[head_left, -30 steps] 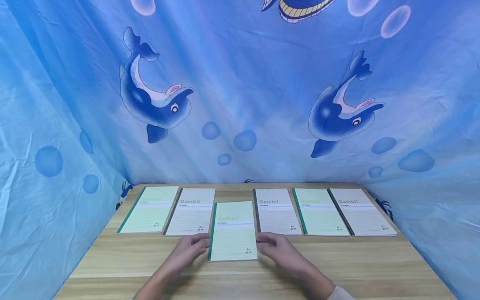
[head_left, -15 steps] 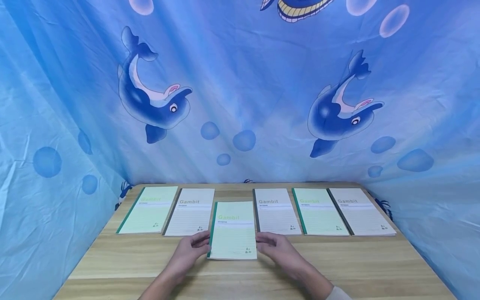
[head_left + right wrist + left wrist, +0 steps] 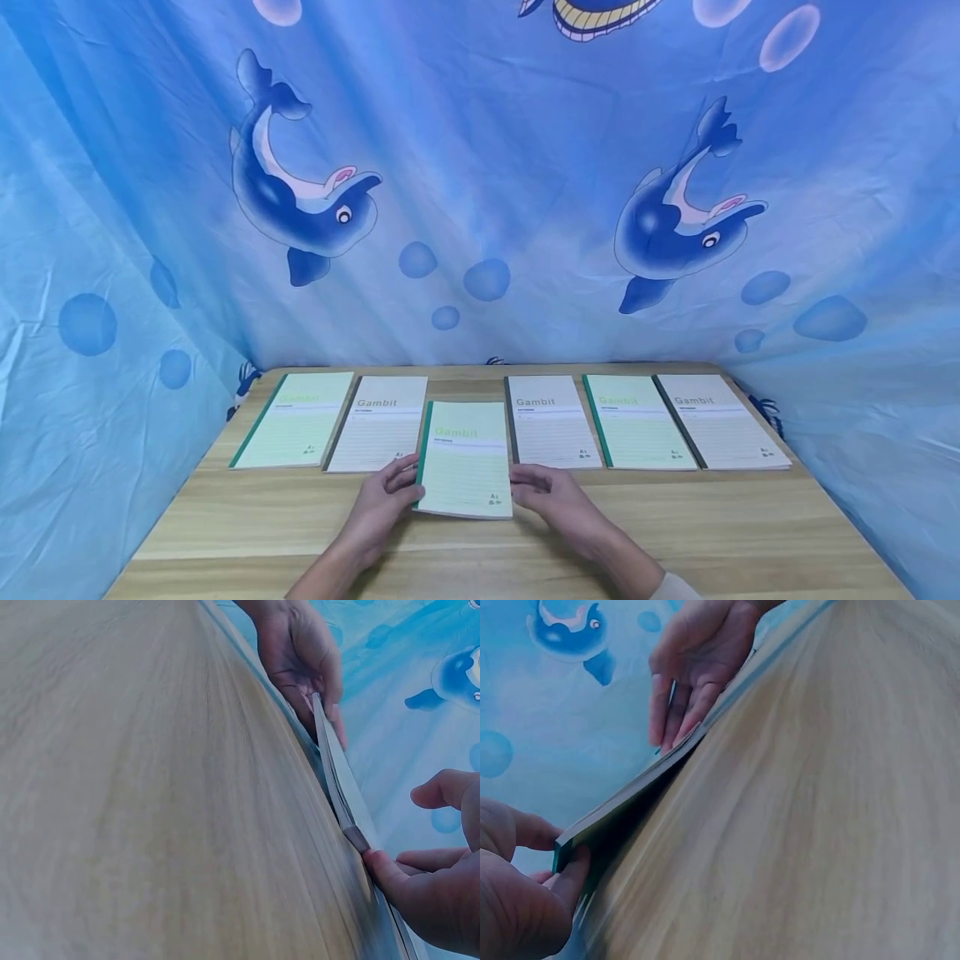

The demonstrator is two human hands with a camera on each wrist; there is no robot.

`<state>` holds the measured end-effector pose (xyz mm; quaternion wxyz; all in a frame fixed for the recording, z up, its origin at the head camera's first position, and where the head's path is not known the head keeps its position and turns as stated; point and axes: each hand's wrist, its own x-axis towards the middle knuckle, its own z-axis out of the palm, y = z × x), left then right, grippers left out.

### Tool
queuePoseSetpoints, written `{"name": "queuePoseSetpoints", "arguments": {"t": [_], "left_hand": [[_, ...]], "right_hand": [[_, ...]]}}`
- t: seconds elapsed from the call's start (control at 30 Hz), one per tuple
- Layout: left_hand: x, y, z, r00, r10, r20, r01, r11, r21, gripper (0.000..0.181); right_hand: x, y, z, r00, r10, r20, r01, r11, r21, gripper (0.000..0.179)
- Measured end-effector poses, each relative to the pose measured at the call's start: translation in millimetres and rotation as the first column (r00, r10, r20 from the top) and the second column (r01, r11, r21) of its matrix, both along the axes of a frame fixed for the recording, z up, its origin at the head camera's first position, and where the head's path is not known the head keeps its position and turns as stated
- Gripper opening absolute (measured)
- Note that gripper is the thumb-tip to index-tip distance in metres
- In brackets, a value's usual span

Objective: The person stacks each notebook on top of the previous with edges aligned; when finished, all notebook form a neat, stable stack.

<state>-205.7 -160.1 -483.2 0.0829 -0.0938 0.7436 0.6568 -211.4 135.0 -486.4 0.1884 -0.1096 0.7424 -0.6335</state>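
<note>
A light green Gambit notebook (image 3: 463, 467) with a dark green spine lies in front of the row, between both hands. My left hand (image 3: 380, 507) pinches its spine edge, one digit on the cover and another underneath. In the left wrist view that side of the notebook (image 3: 630, 796) is raised off the wood, with a dark gap below. My right hand (image 3: 557, 500) is at the opposite edge. In the right wrist view, the fingers (image 3: 382, 870) touch the notebook's corner, while the thumb stands apart from the cover.
Behind, white notebooks (image 3: 384, 425) (image 3: 553, 425) flank a gap in the row. Green notebooks (image 3: 296, 421) (image 3: 637, 425) and another white one (image 3: 720, 425) lie further out. The wooden table (image 3: 465, 562) ends at a blue dolphin-print curtain (image 3: 480, 183).
My left hand has moved in to the spine and taken hold of the notebook's left edge, which is now slightly lifted. My right hand has stayed almost in place.
</note>
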Motion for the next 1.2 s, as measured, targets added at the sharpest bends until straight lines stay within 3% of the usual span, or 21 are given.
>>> {"name": "queuePoseSetpoints", "arguments": {"t": [0.17, 0.37, 0.63, 0.77, 0.9, 1.03, 1.2], "left_hand": [[0.5, -0.3, 4.2, 0.999, 0.003, -0.036, 0.0, 0.997, 0.077, 0.062], [3.7, 2.4, 21.7, 0.995, -0.003, -0.1, 0.025, 0.977, 0.214, 0.062], [3.7, 1.2, 34.1, 0.997, 0.034, -0.073, -0.009, 0.949, 0.314, 0.062], [3.8, 1.5, 35.5, 0.996, 0.05, -0.073, -0.023, 0.944, 0.33, 0.062], [2.4, 8.6, 35.0, 0.994, 0.05, -0.097, -0.016, 0.946, 0.323, 0.062], [-1.9, 21.3, 34.3, 0.992, 0.027, -0.126, 0.013, 0.954, 0.3, 0.063], [-11.0, 41.4, 29.7, 0.985, -0.019, -0.169, 0.063, 0.963, 0.261, 0.062]], "right_hand": [[-0.6, -2.2, -0.9, 1.0, -0.011, -0.023, 0.011, 1.0, 0.0, 0.058], [-3.0, -9.8, -3.3, 0.999, 0.003, -0.037, -0.005, 0.999, -0.035, 0.06], [-5.2, -19.5, -1.5, 0.999, -0.029, -0.037, 0.026, 0.998, -0.06, 0.064], [-6.5, -20.0, 0.5, 0.993, -0.086, -0.081, 0.082, 0.995, -0.054, 0.061], [-9.8, -14.6, 6.1, 0.982, -0.177, -0.065, 0.171, 0.981, -0.096, 0.057], [-14.9, -6.0, 12.5, 0.962, -0.268, -0.049, 0.259, 0.956, -0.135, 0.052], [-21.6, 9.3, 19.5, 0.931, -0.352, -0.097, 0.342, 0.933, -0.108, 0.047]]}}
